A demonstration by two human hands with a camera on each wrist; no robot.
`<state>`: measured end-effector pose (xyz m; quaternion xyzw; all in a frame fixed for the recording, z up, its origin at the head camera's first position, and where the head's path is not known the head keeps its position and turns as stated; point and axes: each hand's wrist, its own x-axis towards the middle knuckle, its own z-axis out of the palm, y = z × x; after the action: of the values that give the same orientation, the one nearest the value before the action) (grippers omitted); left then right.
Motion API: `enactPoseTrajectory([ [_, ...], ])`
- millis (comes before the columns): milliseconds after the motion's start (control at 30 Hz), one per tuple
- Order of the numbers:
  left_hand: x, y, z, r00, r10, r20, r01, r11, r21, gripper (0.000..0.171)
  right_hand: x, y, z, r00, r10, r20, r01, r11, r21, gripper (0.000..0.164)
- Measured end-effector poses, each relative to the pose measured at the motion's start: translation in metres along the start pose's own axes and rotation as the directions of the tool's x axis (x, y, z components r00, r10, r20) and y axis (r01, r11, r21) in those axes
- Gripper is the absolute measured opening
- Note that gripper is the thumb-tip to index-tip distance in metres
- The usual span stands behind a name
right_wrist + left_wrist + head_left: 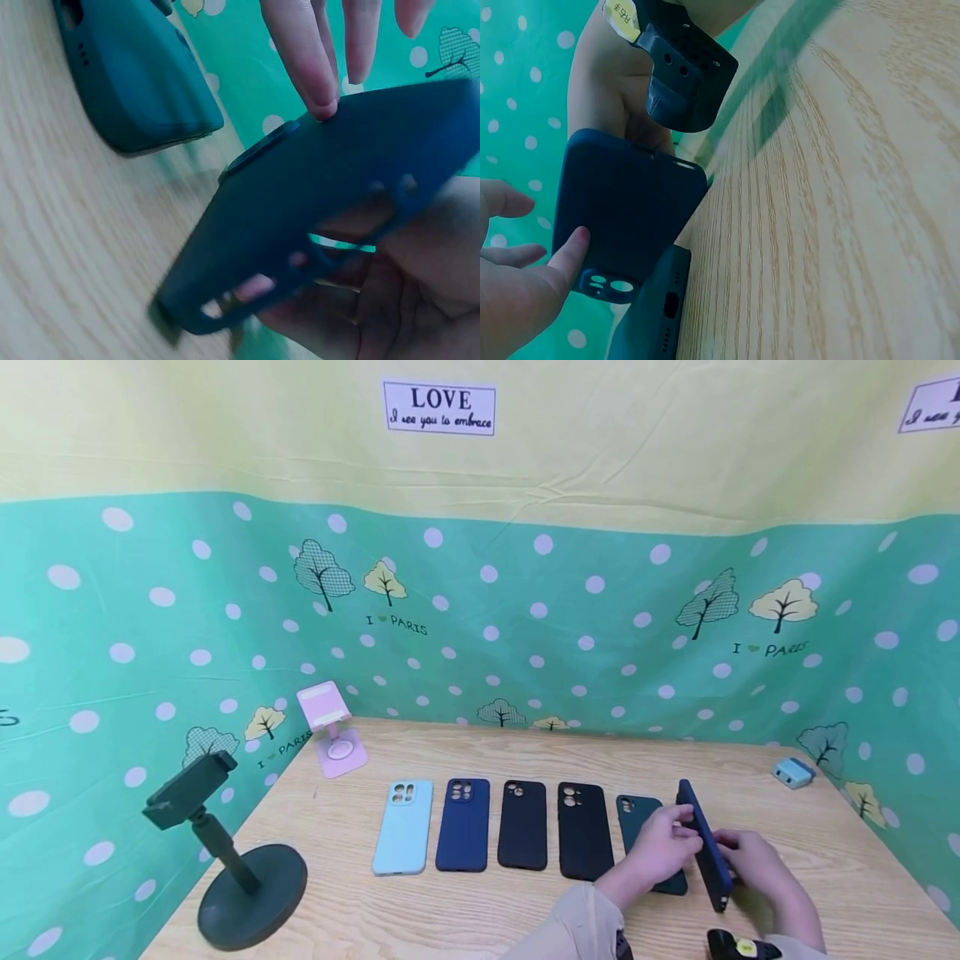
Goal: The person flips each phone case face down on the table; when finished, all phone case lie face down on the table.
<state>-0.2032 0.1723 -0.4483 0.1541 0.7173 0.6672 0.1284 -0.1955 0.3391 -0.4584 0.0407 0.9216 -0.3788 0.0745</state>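
Note:
A dark blue phone case stands tilted on its edge between both hands at the right of the table. My right hand holds it from the right; in the right wrist view, the fingers of that hand curl behind the case. From the other side my left hand touches its face. One digit of the left hand presses on the case above the camera holes in the left wrist view, with the other fingers apart from it. A dark green case lies partly hidden under the left forearm.
Left of the hands lie two black cases, a navy case and a light blue case in a row. A pink phone stand, a dark green stand and a blue charger plug stand around them.

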Motion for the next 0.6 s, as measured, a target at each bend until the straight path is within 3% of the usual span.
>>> enactPoseTrajectory([
  [233, -0.001, 0.0, 0.001, 1.0, 0.019, -0.004, -0.019, 1.0, 0.006, 0.041, -0.004, -0.005, -0.007, 0.998, 0.056, 0.026, -0.059, 0.984, 0.168, 0.05],
  [467, 0.0, -0.001, 0.004, 0.999, 0.037, -0.003, -0.037, 0.999, 0.005, 0.041, -0.008, -0.013, -0.012, 0.998, 0.055, 0.037, -0.061, 0.979, 0.195, 0.069],
  [600, 0.001, -0.002, 0.004, 0.999, 0.052, 0.014, -0.052, 0.999, -0.009, 0.042, -0.009, -0.015, -0.013, 0.998, 0.055, 0.032, -0.06, 0.983, 0.173, 0.071],
])
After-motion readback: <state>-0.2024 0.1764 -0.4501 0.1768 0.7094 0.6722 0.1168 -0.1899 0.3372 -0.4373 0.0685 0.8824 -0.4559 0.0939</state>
